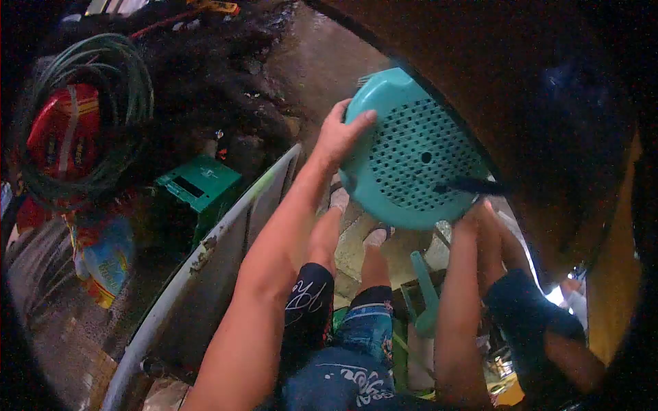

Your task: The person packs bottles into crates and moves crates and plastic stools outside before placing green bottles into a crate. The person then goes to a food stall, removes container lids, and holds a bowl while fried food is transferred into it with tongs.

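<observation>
A teal plastic stool or chair seat (pixel 423 154), round-edged and pierced with many small holes, is held up in front of me, tilted. My left hand (pixel 346 131) grips its left rim, thumb on the upper face and fingers round the edge. At the lower right rim is my right hand (pixel 470 214), mostly hidden; I cannot make out its fingers. A blurred dark, narrow object (pixel 473 185) crosses the right part of the seat; what holds it does not show.
To the left stand a green plastic box-like thing (pixel 199 183), coiled hose (pixel 140 82), and a red container (pixel 65 130). A pale-edged panel (pixel 226 233) runs beside my left arm. Green plastic legs (pixel 425 294) show below. Another person's dark clothing (pixel 528 301) is close on the right.
</observation>
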